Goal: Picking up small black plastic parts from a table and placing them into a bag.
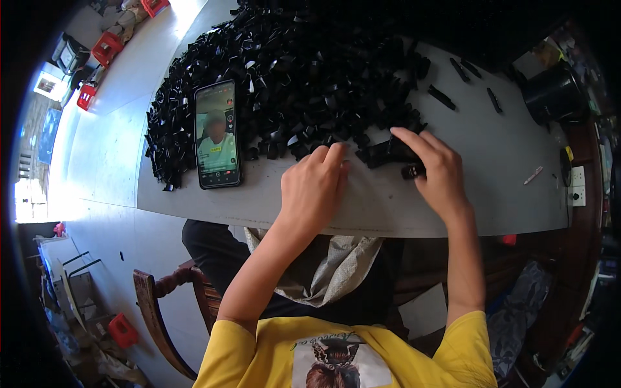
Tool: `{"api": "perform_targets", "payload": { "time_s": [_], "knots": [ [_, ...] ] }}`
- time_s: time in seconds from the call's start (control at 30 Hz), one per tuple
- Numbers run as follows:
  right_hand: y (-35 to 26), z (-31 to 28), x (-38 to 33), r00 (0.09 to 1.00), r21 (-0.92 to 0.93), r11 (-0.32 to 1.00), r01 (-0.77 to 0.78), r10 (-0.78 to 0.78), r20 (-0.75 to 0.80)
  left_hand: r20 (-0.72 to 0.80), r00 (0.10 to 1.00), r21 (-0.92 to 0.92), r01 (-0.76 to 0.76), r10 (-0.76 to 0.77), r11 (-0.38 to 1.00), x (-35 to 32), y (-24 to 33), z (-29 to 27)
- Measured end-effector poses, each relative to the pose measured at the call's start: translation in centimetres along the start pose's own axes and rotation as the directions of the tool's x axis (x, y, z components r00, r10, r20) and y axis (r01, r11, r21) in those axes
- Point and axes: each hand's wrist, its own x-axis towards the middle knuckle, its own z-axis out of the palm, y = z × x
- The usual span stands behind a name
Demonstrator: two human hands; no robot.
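A large heap of small black plastic pieces (291, 84) covers the far middle of the grey table. At the heap's near edge my left hand (310, 187) is closed, fingers curled down; whatever they hold, if anything, is hidden. To its right, my right hand (440, 171) has its fingers bent around a black plastic piece (391, 152), the index finger reaching over its top. A smaller dark piece with a rounded end (412, 171) shows by the right thumb. The two hands are apart.
A phone (218, 136) with a lit screen lies against the heap's left side. Several slim black parts (442, 97) are scattered at the far right, near a black bin-like container (555, 94). A pale pen (533, 175) lies rightward. A wooden chair (162, 304) stands lower left.
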Motion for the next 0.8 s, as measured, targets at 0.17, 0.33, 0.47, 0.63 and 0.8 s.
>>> {"api": "perform_targets", "payload": {
  "time_s": [0.17,0.33,0.47,0.63,0.8],
  "knots": [
    [3.0,0.5,1.0,0.988,-0.269,0.953,0.138,-0.112,0.11,0.016,1.0,0.094,0.01,-0.011,0.995,-0.2,-0.3,-0.1],
    [0.8,-0.7,-0.1,0.988,-0.264,0.953,0.152,-0.153,0.016,-0.109,0.987,-0.082,-0.124,0.115,0.989,-1.1,-0.5,-1.4],
    [-1.7,-1.0,-2.4,0.993,-0.07,0.992,0.104,-0.1,0.055,-0.027,0.999,-0.504,0.015,-0.034,0.863,-3.3,-0.7,-3.1],
    [-5.1,0.0,-4.2,0.991,0.373,0.927,0.021,-0.069,0.115,0.007,1.0,-0.613,0.021,-0.021,0.789,-5.1,-0.4,-5.3],
    [-6.2,-0.3,-4.6,0.975,0.392,0.917,0.076,-0.15,0.162,0.007,1.0,-0.599,0.007,-0.004,0.801,-6.1,-0.1,-6.7]
  ]
}}
